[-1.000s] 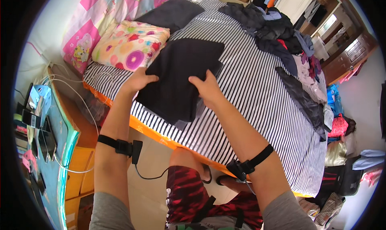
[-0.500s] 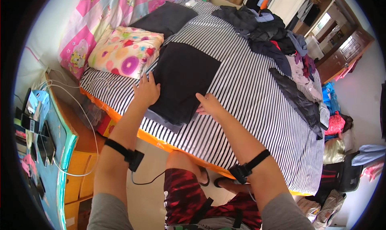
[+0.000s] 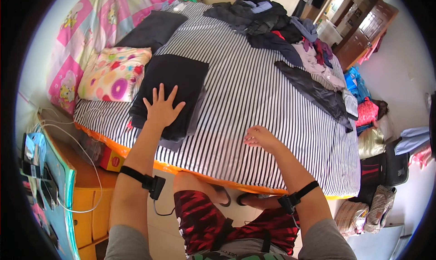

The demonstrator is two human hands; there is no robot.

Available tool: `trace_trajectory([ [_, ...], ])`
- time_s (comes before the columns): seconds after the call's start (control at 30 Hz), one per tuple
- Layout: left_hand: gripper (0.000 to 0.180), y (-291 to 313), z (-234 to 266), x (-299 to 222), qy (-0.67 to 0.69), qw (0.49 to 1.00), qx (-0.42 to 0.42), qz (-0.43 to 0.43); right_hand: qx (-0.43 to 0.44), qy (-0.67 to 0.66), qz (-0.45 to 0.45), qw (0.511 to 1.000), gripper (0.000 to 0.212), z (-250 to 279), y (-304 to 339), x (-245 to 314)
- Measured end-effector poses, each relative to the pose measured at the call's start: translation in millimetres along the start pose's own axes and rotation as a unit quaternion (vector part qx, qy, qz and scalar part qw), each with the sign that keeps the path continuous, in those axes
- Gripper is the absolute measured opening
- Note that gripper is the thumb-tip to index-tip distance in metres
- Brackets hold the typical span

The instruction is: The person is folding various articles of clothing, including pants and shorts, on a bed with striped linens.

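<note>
A stack of folded dark clothes (image 3: pixel 181 73), black on top with grey edges below, lies near the front left of the striped bed. Flat on its top rests my left hand (image 3: pixel 162 110), fingers spread. Off to the right, my right hand (image 3: pixel 260 139) hovers over the bare striped sheet (image 3: pixel 227 119), holding nothing, its fingers loosely bent and apart. Beside the stack on its left sits a folded blanket (image 3: pixel 113 73) with bright flower and dot patterns. Behind them lies a dark grey pillow or folded cloth (image 3: pixel 154 30).
A heap of loose clothes (image 3: pixel 268 28) covers the far right of the bed, with a black garment (image 3: pixel 313 94) stretched out nearer. At left stands a cluttered desk (image 3: pixel 68 187) with a white cable. Bags (image 3: pixel 381 205) are piled beyond the bed's right side.
My left hand has gone from the stack's left edge to its top, fingers spreading. My right hand has left the stack's right edge and moved right. The view has turned rightward.
</note>
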State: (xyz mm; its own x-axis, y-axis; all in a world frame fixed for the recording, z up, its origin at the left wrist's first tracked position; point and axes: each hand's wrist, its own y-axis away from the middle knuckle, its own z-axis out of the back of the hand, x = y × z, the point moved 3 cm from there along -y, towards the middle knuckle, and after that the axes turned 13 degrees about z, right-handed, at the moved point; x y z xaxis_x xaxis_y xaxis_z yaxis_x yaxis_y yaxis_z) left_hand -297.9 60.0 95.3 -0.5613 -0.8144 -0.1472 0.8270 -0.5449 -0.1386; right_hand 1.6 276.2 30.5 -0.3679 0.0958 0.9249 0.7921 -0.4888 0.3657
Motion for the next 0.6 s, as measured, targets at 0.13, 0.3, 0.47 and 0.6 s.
trace_trajectory([
  [0.13,0.050,22.3,-0.8,-58.2,0.087,0.959,-0.221,-0.155,-0.075,-0.031,-0.022,0.996,0.038,70.9,29.4,-34.5],
  [0.3,0.041,85.2,-88.1,-183.1,0.212,0.930,0.043,-0.296,-0.147,-0.061,-0.025,0.987,0.034,152.1,55.7,-64.8],
  [0.47,0.040,157.7,-145.8,-283.7,0.230,0.891,0.141,-0.366,-0.199,0.025,0.012,0.980,0.028,228.8,61.6,-70.8],
  [0.6,0.045,170.9,-155.1,-306.1,0.177,0.903,0.144,-0.364,-0.242,0.216,0.056,0.944,0.024,302.7,43.3,-84.5],
])
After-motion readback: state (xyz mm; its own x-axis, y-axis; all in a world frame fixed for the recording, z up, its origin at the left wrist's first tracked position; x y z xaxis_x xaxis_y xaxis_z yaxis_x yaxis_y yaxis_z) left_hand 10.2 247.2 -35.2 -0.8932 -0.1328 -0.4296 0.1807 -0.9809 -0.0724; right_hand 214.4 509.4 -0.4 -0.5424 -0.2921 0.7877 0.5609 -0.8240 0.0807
